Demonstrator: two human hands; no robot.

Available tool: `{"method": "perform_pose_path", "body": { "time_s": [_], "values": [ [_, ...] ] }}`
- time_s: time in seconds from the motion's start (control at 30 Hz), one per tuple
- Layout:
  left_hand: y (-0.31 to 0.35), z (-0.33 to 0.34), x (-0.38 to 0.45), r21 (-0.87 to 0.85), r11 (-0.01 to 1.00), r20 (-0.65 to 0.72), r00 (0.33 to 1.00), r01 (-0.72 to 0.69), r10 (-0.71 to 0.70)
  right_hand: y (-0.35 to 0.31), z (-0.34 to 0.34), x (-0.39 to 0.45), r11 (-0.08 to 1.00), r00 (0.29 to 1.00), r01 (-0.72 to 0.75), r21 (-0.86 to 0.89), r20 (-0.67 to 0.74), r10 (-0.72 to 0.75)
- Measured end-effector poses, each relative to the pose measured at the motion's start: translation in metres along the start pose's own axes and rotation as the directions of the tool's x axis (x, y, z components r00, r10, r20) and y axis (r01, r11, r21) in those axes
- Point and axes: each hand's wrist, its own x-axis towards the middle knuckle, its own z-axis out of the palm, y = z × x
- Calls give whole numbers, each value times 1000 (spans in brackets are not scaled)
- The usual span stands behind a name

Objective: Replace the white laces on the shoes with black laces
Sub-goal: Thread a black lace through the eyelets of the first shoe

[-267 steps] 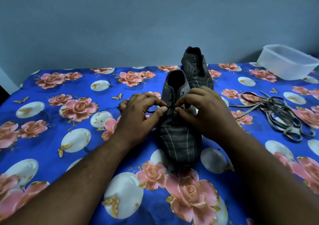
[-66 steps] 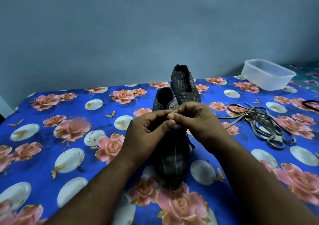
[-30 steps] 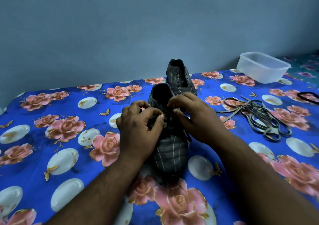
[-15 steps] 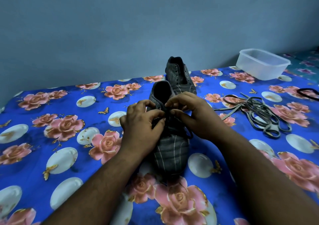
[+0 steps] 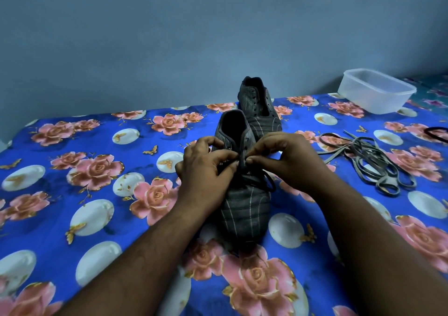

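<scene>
while both hands were bunched up over the tongue of the near shoe [image 5: 244,209], it looked like the knot-tying bit of the job. the left hand [image 5: 206,170] and right hand [image 5: 283,160] were each pinching a bit of the black lace [image 5: 266,182], fingertips nearly meeting just above the eyelets, with a loop hanging off the shoe's right side. the shoe sat toe toward the camera on the flowery blue sheet [image 5: 72,194].

my take for doing it well: pull both ends evenly so the bow landed in the middle, keep the loops about the same, and snug it down without puckering the upper.

the second shoe [image 5: 257,104] stood just behind with bare eyelets, so i'd guess that one hadn't been done yet. the old pale laces [image 5: 368,160] lay in a tangle well off to the right, near a clear plastic tub [image 5: 375,92].

couldn't read any brand or writing anywhere, just pinstripes on the shoes.
</scene>
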Motion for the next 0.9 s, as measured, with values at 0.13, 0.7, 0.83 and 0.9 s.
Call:
{"method": "perform_pose_path", "body": {
  "time_s": [0.13, 0.7, 0.83, 0.9],
  "values": [
    [-2, -1, 0, -82, 996, -10, 999, -44, 43, -1, 0, -1, 994, 998, -67, 83, 20, 65],
    [-21, -8, 2, -422, 905, 67, 997, 51, -24, 35, -22, -2, 902, 820, -429, -54, -442, 363],
    [-25, -6, 8, -515, 835, 118, 981, 194, -156, 15, -10, -2, 976, 987, -13, -216, -160, -22],
    [-25, -6, 8, -528, 823, 116, 978, 210, -175, 9, -4, -2, 970, 996, 74, -232, -31, -84]
  ]
}}
